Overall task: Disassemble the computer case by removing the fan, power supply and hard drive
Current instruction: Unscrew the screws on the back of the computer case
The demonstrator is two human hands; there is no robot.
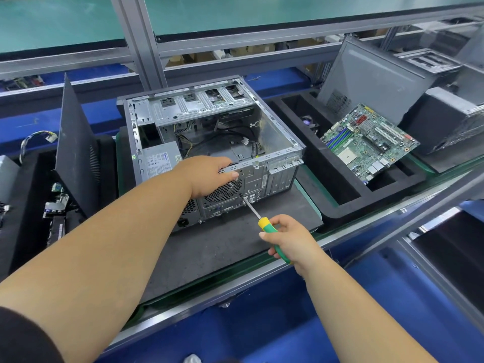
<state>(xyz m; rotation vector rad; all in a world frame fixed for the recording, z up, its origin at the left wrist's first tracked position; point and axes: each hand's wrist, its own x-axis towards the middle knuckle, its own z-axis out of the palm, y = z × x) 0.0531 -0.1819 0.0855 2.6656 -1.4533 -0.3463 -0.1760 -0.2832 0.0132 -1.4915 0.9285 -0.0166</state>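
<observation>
**Case open on bench, one screwdriver at rear fan grille**

Case (209,142) lying on its side, open face up, on one dark mat (222,244) atop the bench (262,271). Rear panel turned toward the person. One power supply (161,161) seated in the near-left corner, label up. One round fan grille (225,191) on the rear panel; fan behind it not clearly visible. Loose cables in the case floor. Hard drive not made out.

Left hand (209,176) clamped over the rear top edge of the case, fingers hooked inside, thumb pressed on the outer panel just above the grille. Right hand (290,239) wrapped round the green-and-yellow handle of one screwdriver (262,221), shaft angled up-left, tip touching the rear panel at the lower right edge of the grille.

One motherboard (369,142) resting tilted in a black foam tray (340,195) right of the case. One grey side panel (372,79) leaning upright behind the tray. One dark panel (76,153) standing upright left of the case, with one bundle of wires (39,137) beyond it. Further case parts at far right, only partly in view. Two bare forearms reaching in from the near edge, one dark sleeve at the lower left corner.
</observation>
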